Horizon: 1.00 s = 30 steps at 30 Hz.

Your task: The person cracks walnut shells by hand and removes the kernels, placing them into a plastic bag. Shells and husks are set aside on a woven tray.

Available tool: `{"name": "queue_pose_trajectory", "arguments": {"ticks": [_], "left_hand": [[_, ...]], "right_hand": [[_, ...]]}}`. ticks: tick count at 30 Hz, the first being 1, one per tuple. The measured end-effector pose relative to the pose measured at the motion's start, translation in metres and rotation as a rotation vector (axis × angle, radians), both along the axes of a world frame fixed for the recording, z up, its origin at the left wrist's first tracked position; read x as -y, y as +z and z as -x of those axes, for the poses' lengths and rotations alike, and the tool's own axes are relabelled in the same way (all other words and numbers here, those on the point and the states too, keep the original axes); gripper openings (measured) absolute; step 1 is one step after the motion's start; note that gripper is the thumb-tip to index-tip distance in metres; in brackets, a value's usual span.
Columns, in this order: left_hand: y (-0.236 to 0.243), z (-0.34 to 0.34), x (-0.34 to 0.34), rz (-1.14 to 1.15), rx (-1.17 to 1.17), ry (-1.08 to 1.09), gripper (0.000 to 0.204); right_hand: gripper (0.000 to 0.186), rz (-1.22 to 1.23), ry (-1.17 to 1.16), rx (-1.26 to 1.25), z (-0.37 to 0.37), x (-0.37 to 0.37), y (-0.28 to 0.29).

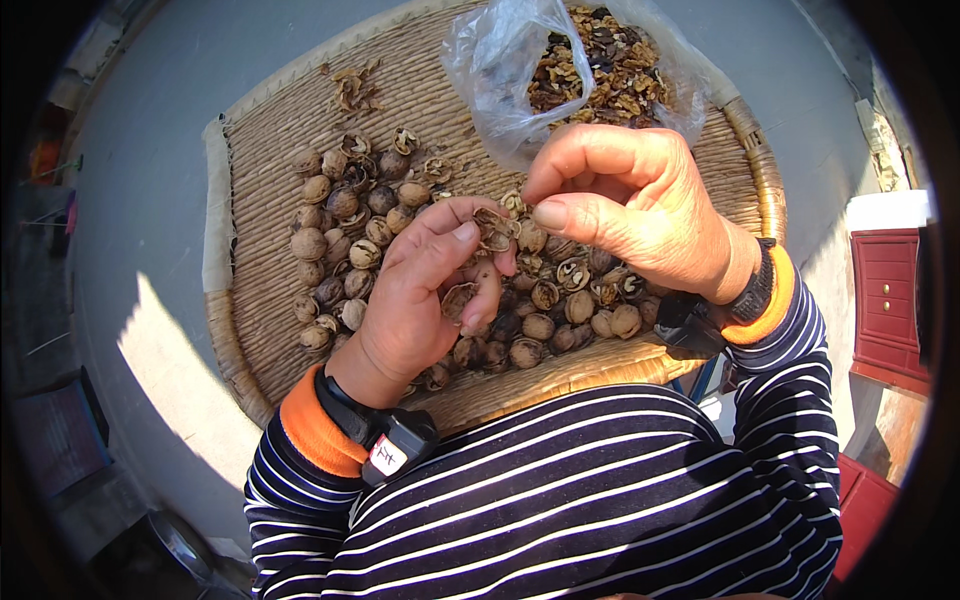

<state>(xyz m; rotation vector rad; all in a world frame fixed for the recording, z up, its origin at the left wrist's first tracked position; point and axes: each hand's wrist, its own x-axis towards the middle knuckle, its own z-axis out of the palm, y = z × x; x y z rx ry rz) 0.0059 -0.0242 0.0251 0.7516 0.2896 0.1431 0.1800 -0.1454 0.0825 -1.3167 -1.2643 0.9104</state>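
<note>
My left hand [415, 285] is closed over the walnuts, holding a cracked walnut shell [496, 230] at the thumb and fingertips. A second shell piece [458, 300] rests in its curled lower fingers. My right hand [640, 205] hovers just right of the held shell, its thumb and forefinger drawn into a pinch; whatever is between those tips is too small to make out. Many walnuts [343, 203], some whole and some cracked, lie around and beneath both hands. Beyond the right hand, a clear plastic bag [490, 75] stands open with walnut kernels [610, 80] inside.
A round-cornered woven straw tray [270, 140] carries the walnuts and the bag. Loose shell scraps [353, 88] lie near its far left edge. Grey floor [150, 200] surrounds it, with a sunlit patch at left. A red cabinet [885, 290] stands at right.
</note>
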Motion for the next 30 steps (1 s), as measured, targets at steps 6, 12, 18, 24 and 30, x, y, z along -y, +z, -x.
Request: {"name": "queue_pose_trajectory", "arguments": {"ticks": [6,12,18,24,30], "left_hand": [[0.001,0.0,0.0,-0.018,0.001,-0.013,0.031],[-0.001,0.001,0.002,-0.104,-0.026,0.004,0.033],[-0.004,0.0,0.001,-0.106,-0.02,-0.008,0.032],[-0.005,0.002,0.001,-0.033,0.019,-0.021,0.031],[-0.007,0.001,0.002,-0.102,0.011,-0.049,0.03]], "right_hand": [[0.035,0.175,-0.021,-0.5,0.003,-0.002,0.011],[0.037,0.206,-0.055,-0.514,0.008,0.0,0.008],[0.037,0.223,-0.017,-0.359,0.011,0.001,0.01],[0.039,0.132,-0.046,-0.284,0.011,0.003,0.01],[0.038,0.098,0.001,-0.213,0.012,0.003,0.002]]}}
